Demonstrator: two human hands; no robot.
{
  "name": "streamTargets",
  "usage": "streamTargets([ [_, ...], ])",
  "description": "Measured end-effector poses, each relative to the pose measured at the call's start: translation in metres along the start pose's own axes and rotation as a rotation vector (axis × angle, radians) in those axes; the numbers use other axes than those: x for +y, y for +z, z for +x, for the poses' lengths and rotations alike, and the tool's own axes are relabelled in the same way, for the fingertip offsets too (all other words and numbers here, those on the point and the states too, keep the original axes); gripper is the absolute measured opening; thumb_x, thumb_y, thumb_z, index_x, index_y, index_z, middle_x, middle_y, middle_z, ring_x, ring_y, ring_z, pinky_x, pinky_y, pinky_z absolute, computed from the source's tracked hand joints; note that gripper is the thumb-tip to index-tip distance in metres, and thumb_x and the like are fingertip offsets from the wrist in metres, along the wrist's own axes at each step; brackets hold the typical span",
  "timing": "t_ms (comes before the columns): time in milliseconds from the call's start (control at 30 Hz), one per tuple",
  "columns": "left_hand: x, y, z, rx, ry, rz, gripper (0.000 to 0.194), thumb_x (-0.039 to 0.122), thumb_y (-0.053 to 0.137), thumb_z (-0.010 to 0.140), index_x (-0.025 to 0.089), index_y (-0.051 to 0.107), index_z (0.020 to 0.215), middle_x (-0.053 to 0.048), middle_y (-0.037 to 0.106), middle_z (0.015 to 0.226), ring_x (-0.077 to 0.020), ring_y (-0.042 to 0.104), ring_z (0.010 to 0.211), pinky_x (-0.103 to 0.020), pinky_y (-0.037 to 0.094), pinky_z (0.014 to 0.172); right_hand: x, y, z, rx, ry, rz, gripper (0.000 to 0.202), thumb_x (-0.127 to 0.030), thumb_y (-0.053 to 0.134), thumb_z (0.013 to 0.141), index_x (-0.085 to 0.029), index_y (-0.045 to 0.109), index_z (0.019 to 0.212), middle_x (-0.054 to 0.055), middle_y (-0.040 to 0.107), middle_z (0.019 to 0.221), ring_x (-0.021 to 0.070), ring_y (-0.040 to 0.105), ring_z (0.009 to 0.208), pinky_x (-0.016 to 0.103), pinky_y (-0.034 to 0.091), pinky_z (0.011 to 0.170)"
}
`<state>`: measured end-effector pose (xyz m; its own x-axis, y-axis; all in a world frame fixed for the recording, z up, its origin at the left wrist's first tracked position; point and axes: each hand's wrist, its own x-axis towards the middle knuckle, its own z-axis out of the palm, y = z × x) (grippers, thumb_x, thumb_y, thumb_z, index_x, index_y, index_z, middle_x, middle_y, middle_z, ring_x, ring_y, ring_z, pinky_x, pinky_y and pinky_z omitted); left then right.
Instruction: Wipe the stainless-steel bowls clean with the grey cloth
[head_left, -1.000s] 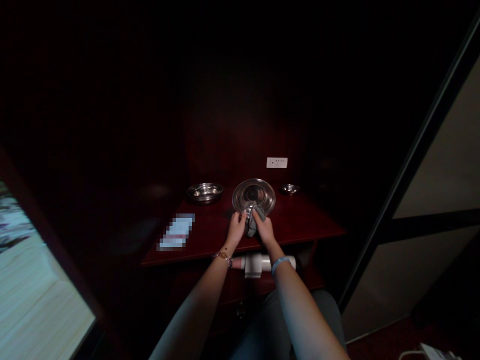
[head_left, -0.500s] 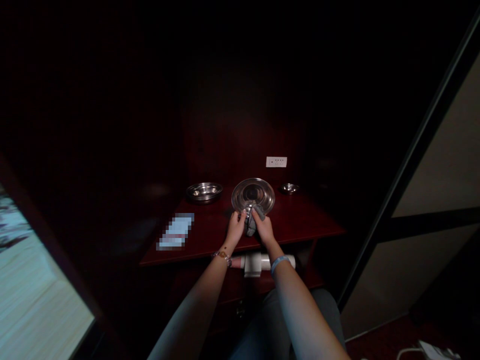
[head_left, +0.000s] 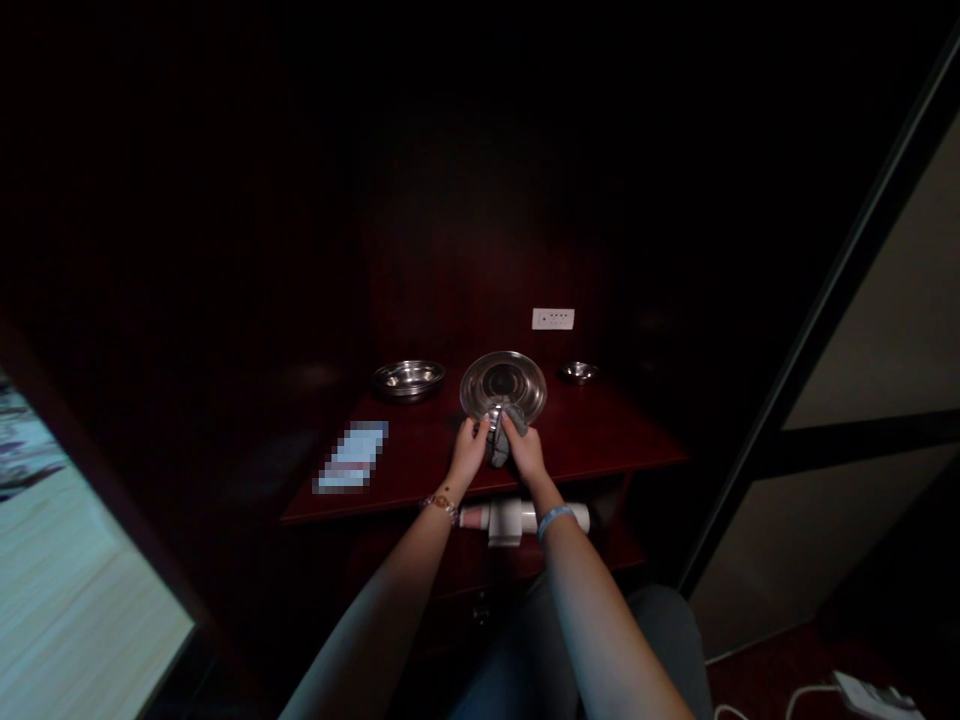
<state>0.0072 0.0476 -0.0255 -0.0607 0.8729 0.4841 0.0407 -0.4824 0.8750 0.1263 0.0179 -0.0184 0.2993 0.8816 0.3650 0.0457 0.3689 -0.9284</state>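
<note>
My left hand (head_left: 469,448) has its fingers closed on the near rim of a round, shiny metal plate (head_left: 525,378), which is tilted up above the dark red desk (head_left: 420,450). A crumpled grey cloth (head_left: 500,448) is pinched in my right hand (head_left: 526,446) against the same rim. Both thumbs lie on top, close together; the fingers beneath are mostly hidden.
Shallow metal dishes (head_left: 409,378) stand at the back left, a small metal bowl (head_left: 580,373) at the back right. A blurred pale rectangle (head_left: 352,458) lies front left. White cups (head_left: 577,517) lie on the shelf below. A socket (head_left: 553,319) is on the wall.
The plate and both hands have shifted very slightly left in the view. The cloth has moved a little with my right hand. Both grips are unchanged.
</note>
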Motion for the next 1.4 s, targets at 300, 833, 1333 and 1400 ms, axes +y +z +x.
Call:
streamTargets([
  [300,0.006,-0.001,-0.002,-0.004,-0.033,-0.068,0.037,0.051,0.059,0.083,0.016,0.064,0.096,-0.008,0.069,0.095,-0.0202,0.063,0.090,-0.032,0.049,0.084,-0.004,-0.001,-0.003,-0.015,-0.020,-0.043,0.051,-0.060,0.060,0.080,-0.013,0.076,0.093,0.007,0.077,0.085,0.0228,0.070,0.087,0.028,0.053,0.078],
  [833,0.012,0.000,-0.005,0.004,-0.036,-0.052,0.034,0.050,0.059,0.083,0.017,0.062,0.092,-0.008,0.069,0.093,-0.0197,0.063,0.089,-0.032,0.048,0.084,0.000,0.000,0.002,-0.014,0.016,0.011,0.049,-0.057,0.064,0.079,-0.013,0.076,0.098,0.008,0.077,0.091,0.0229,0.071,0.091,0.029,0.053,0.082],
  [1333,0.012,0.001,-0.005,0.007,-0.053,-0.057,0.036,0.053,0.059,0.083,0.017,0.060,0.089,-0.007,0.069,0.090,-0.0201,0.064,0.085,-0.033,0.050,0.081,-0.004,-0.002,0.000,-0.023,0.003,-0.015,0.051,-0.058,0.064,0.079,-0.013,0.076,0.098,0.009,0.077,0.095,0.0240,0.070,0.093,0.030,0.053,0.083],
  [1400,0.012,0.001,-0.005,0.004,-0.057,-0.055,0.036,0.053,0.058,0.083,0.017,0.060,0.088,-0.007,0.069,0.089,-0.0202,0.064,0.083,-0.033,0.050,0.080,-0.003,-0.002,0.000,-0.022,-0.004,-0.020,0.051,-0.058,0.063,0.079,-0.012,0.076,0.098,0.009,0.077,0.093,0.0239,0.070,0.092,0.030,0.053,0.082],
])
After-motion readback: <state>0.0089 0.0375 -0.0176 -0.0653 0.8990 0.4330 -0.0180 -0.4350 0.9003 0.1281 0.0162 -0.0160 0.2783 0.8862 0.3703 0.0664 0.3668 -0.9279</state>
